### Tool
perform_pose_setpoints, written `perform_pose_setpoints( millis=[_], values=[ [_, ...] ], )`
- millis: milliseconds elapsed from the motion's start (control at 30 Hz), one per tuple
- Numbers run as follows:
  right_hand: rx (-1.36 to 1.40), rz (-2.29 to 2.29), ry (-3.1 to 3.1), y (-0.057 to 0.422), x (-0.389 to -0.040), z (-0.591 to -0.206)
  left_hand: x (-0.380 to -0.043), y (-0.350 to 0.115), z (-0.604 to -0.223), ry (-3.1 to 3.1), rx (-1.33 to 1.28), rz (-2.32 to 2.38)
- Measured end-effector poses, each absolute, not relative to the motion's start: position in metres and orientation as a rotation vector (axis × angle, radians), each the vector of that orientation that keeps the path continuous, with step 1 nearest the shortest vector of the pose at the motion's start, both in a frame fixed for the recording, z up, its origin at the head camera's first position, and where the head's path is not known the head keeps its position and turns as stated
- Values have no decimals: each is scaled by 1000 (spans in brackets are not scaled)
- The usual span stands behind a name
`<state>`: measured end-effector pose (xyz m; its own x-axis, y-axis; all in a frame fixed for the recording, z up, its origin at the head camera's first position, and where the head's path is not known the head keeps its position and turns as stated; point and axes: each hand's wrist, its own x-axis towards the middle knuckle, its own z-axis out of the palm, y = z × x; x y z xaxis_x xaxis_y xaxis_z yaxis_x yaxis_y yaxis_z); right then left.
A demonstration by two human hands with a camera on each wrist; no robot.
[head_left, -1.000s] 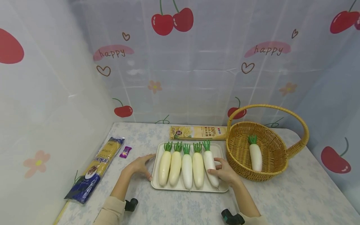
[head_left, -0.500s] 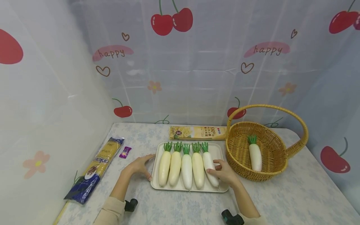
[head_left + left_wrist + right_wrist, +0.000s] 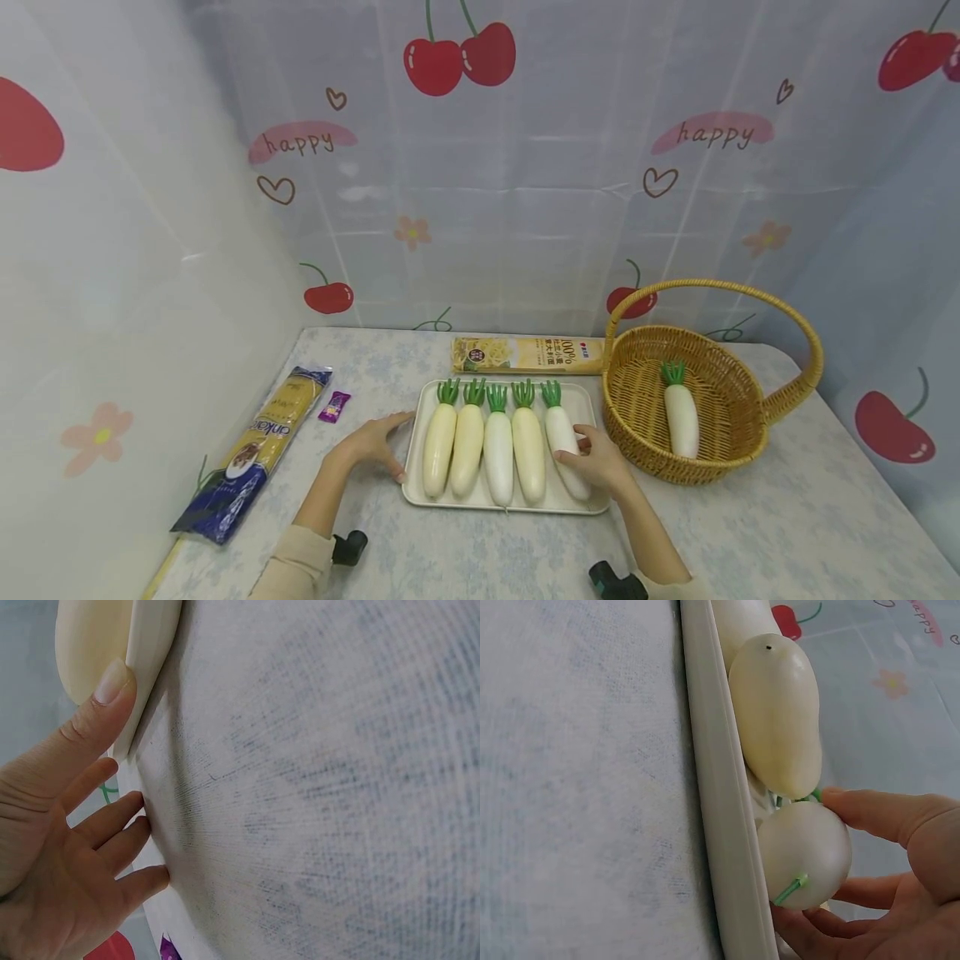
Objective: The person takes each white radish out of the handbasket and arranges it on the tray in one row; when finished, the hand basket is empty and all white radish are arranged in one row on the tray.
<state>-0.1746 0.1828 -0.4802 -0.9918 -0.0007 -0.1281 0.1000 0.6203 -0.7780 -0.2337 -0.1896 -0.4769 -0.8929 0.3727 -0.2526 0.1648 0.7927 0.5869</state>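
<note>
In the head view, several toy white radishes with green tops lie side by side on a white tray (image 3: 480, 505). My right hand (image 3: 597, 462) grips the rightmost radish (image 3: 564, 442), its thumb on one side and fingers on the other. Seen end-on in the right wrist view, this radish (image 3: 806, 855) lies by the tray rim, close to a yellowish radish (image 3: 776, 712). My left hand (image 3: 371, 446) is at the tray's left edge, fingers spread. Its thumb (image 3: 105, 697) touches the rim in the left wrist view.
A wicker basket (image 3: 626, 442) with a tall handle stands right of the tray, holding one white radish (image 3: 681, 421). Behind the tray lies a yellow pasta packet (image 3: 525, 355). A blue and gold pasta bag (image 3: 255, 454) and a small purple wrapped sweet (image 3: 334, 407) lie left.
The rightmost radish's green top has tipped left and then back right, leaving a wider gap beside its neighbour. My right hand moves slightly with it. My left hand stays put.
</note>
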Motion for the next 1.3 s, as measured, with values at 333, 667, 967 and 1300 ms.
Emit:
perform_pose_setpoints(
  millis=[333, 667, 967, 1300],
  values=[
    [-92, -1254, 2768, 181, -173, -476, -234, -190, -478, 2622, 404, 809],
    [-157, -1158, 2743, 192, -169, -462, -232, -190, -477, 2629, 403, 836],
    [-292, -1303, 2841, 227, -171, -420, -231, -188, -475, 2625, 405, 830],
    [-133, -1188, 3114, 277, -179, -393, -233, -190, -476, 2625, 405, 808]
  ],
)
